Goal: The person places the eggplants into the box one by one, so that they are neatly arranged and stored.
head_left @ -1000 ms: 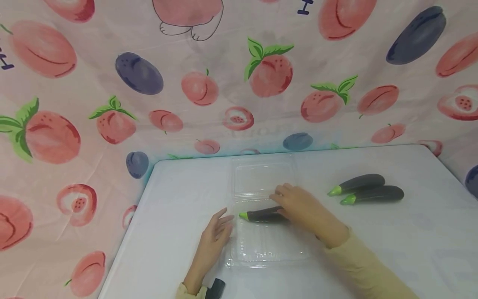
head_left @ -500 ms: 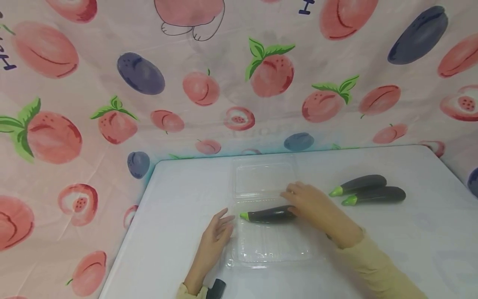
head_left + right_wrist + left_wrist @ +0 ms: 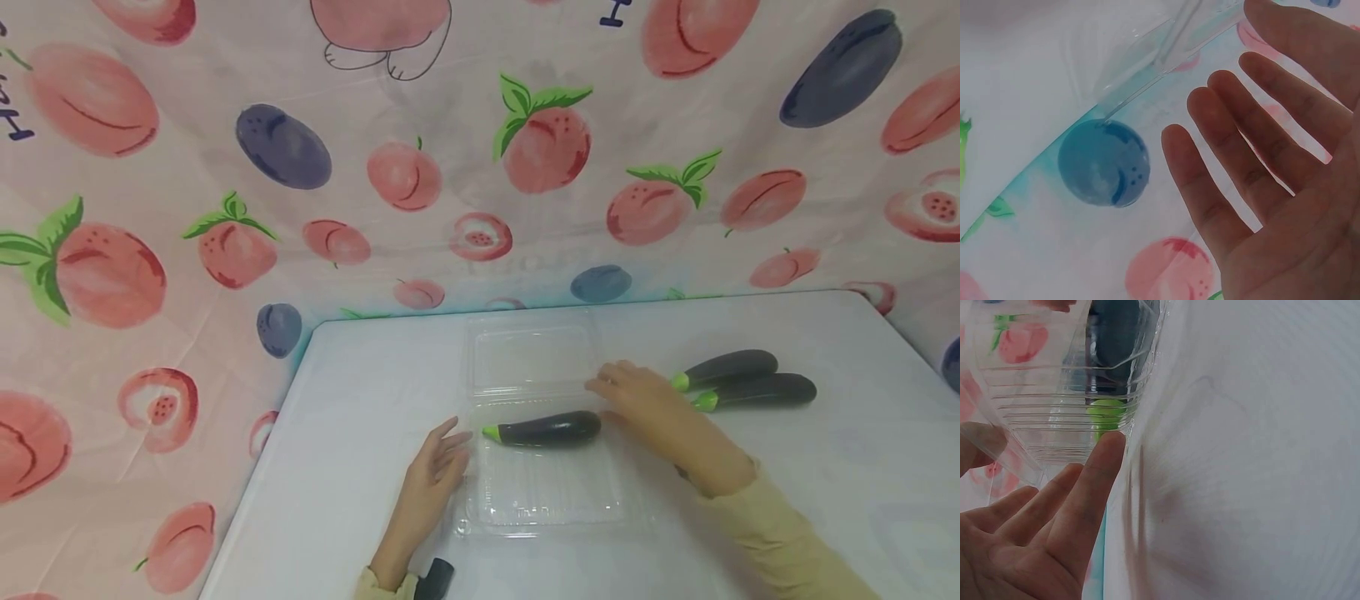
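Observation:
A dark eggplant (image 3: 551, 429) with a green tip lies across the bottom half of a clear plastic clamshell container (image 3: 555, 500), whose lid (image 3: 532, 358) is folded back flat. My left hand (image 3: 429, 475) is at the container's left edge, fingers loosely extended; in the left wrist view, the fingers (image 3: 1094, 487) are at the clear wall near the green tip (image 3: 1105, 415). Over the container's right side is my right hand (image 3: 645, 408), holding nothing. Its fingers are spread and nearly straight in the right wrist view. Two more eggplants (image 3: 731, 367) (image 3: 765, 390) lie side by side beyond it.
All of this stands on a white table (image 3: 337, 400). A fruit-printed cloth (image 3: 420, 100) hangs behind the table's back edge and at its left. A black wrist-worn device (image 3: 435, 579) sits at my left wrist.
My right hand has let go of the eggplant in the container and moved right, toward the other two. The eggplant stays in place. My left hand has not moved noticeably.

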A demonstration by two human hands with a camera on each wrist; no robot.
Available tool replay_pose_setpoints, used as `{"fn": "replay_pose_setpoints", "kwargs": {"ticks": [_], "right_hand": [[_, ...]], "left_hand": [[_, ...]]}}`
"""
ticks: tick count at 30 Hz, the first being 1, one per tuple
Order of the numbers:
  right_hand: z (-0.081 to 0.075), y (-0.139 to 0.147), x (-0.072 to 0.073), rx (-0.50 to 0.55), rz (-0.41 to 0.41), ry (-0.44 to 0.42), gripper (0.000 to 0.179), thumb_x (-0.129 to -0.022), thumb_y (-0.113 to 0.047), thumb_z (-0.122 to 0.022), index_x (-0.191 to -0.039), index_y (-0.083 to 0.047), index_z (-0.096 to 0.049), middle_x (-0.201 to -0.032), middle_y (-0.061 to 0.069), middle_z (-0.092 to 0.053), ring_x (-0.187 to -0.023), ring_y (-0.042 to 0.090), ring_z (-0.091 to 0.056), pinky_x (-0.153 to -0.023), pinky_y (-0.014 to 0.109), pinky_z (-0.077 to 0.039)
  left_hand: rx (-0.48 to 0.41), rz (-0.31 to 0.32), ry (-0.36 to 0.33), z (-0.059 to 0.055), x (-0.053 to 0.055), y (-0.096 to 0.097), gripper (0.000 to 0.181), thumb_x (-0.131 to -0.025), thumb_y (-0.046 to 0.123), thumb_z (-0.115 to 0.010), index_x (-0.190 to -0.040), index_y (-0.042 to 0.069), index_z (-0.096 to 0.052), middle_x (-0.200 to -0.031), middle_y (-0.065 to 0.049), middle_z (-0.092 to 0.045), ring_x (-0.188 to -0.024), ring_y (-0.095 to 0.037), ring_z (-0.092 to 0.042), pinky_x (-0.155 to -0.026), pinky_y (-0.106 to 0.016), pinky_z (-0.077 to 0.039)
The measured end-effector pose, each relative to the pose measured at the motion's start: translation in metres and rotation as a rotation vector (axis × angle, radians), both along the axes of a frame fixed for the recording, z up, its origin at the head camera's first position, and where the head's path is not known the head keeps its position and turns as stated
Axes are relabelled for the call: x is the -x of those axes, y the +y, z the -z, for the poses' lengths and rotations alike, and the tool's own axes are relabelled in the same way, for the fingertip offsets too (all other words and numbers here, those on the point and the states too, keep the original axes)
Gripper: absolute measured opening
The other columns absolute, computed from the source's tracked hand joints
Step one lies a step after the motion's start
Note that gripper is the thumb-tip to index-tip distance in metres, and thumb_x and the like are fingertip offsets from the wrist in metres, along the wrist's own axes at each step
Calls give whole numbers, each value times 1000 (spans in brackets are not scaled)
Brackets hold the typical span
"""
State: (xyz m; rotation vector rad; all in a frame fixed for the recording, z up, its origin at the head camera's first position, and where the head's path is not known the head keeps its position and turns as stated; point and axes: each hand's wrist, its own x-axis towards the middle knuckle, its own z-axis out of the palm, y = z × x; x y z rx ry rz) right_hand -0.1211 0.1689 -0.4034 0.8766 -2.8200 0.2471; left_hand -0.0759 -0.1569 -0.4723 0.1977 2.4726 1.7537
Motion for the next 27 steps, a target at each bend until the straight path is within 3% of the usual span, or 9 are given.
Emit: {"fn": "replay_pose_setpoints", "kwargs": {"ticks": [11,19,27], "right_hand": [[5,19,0,-6,48,-25,39,-83,-11,-80,-120,-5,-68,-117,15,-66,-112,35,-61,-96,54,-54],[6,32,-1,3,21,63,36,-82,-12,-81,-115,-4,-69,-109,15,-66,-103,35,-63,-86,52,-58],[5,43,-3,-24,75,17,38,-82,-13,-82,-116,-4,-69,-112,16,-67,-107,37,-63,-91,54,-56]], "left_hand": [[11,-10,1,0,1,0,54,-102,31,-58,-150,15,-40,-139,-15,-58,-127,-35,-57,-95,-34,-58],[10,-7,1,1,1,0,56,-101,34,-58,-150,14,-40,-139,-15,-58,-128,-36,-56,-96,-35,-58],[15,-4,3,1,0,-1,56,-101,35,-58,-150,15,-40,-139,-15,-58,-127,-35,-57,-95,-32,-58]]}}
